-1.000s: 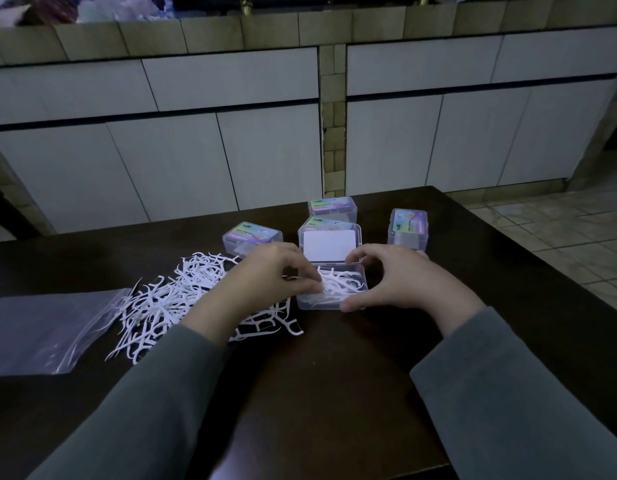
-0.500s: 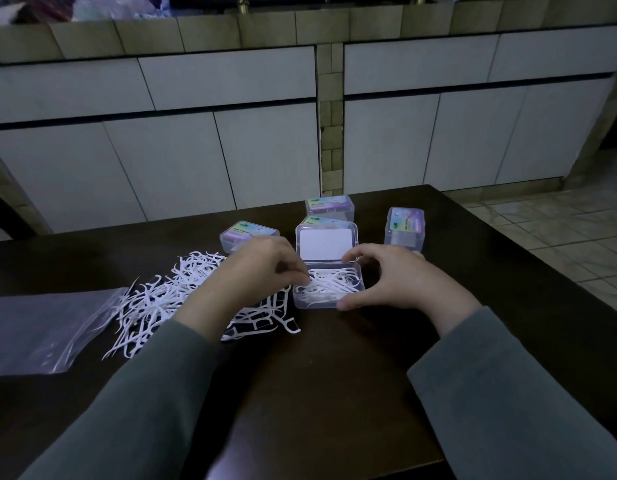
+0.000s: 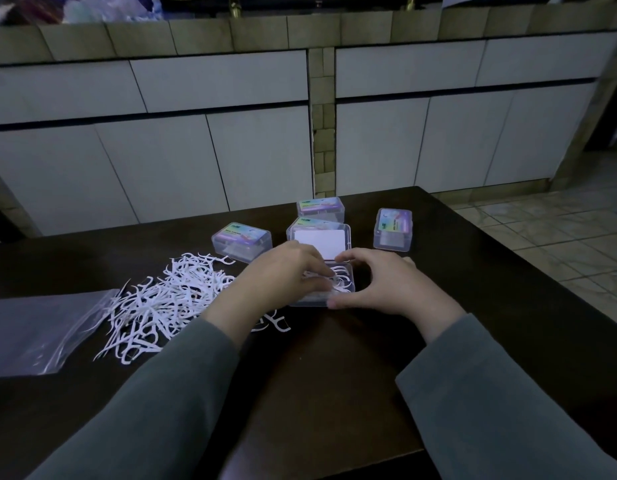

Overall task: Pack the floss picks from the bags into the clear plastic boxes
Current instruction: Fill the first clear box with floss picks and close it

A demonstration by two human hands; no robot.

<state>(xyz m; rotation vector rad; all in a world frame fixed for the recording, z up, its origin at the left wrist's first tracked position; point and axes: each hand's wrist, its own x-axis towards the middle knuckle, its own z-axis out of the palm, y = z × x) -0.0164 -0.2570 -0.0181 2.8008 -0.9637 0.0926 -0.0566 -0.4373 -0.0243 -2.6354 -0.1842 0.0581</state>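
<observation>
While both hands worked at the small open clear plastic box (image 3: pixel 345 284) in the middle of the dark wooden table (image 3: pixel 334 375), I saw the left hand (image 3: pixel 282 275) reaching over the box's left rim with its fingers curled down into the white floss picks inside the box (image 3: pixel 341 277). I could not tell whether those fingers pinched any picks or only pressed on them. The right hand (image 3: pixel 386 285) arched over the box's right side, its fingers curved, the thumb (image 3: pixel 338 303) against the near front edge and the fingertips at the far rim by the hinge, so it held the box from the right.

The box's lid (image 3: pixel 320 241) stood raised behind the hands, with a white card showing on its inner face. Just left of the box, partly under the left wrist, lay the loose heap of white plastic floss picks (image 3: pixel 161 299), spread across the table; a few stray picks (image 3: pixel 277 323) lay near the box's front left corner. Further left, touching the heap's edge, lay the flat clear zip bag (image 3: pixel 36 334).

Behind the open box I saw three closed clear boxes with colourful labels: one to the rear left (image 3: pixel 242 241), one straight behind the lid (image 3: pixel 320 207), and one to the rear right (image 3: pixel 393 229), standing near the right hand's knuckles. Grey-green sleeves (image 3: pixel 490 410) covered both forearms.
</observation>
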